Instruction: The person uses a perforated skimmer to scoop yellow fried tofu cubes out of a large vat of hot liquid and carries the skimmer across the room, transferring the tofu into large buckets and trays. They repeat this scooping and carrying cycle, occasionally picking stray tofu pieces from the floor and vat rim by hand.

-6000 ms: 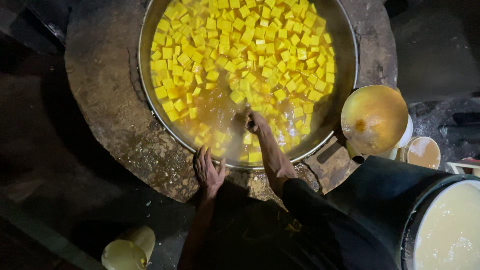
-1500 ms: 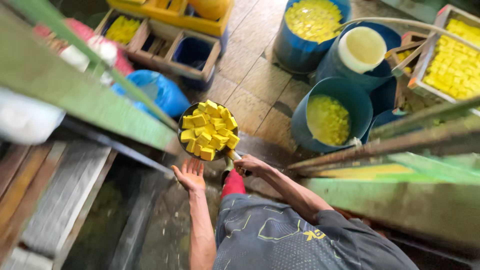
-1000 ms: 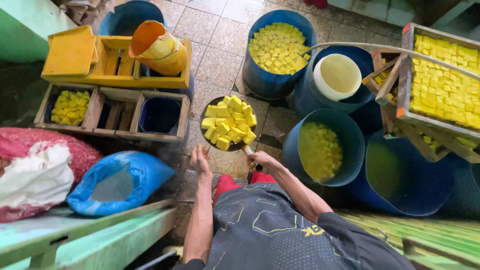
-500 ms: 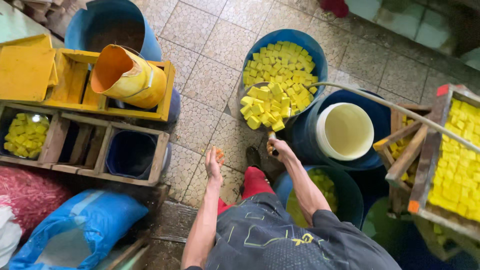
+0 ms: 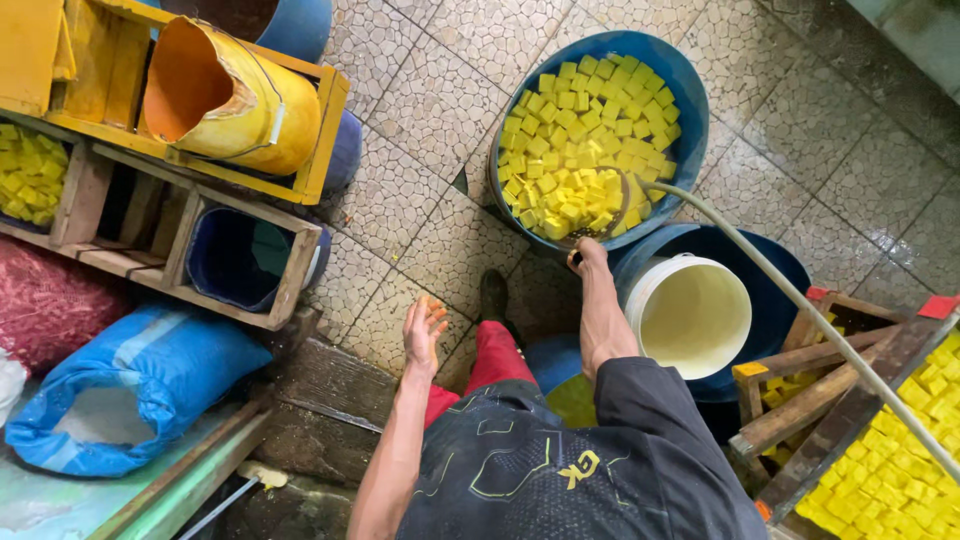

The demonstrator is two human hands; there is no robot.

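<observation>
Now scoop (image 5: 600,215) over blue barrel (image 5: 680,90).

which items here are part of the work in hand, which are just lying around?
In use:
- right hand holding round strainer
- yellow cubes
- blue plastic barrel
- left hand, open, empty

Lying about:
- tipped yellow bucket
- white bucket
- blue sack
- grey hose
</observation>
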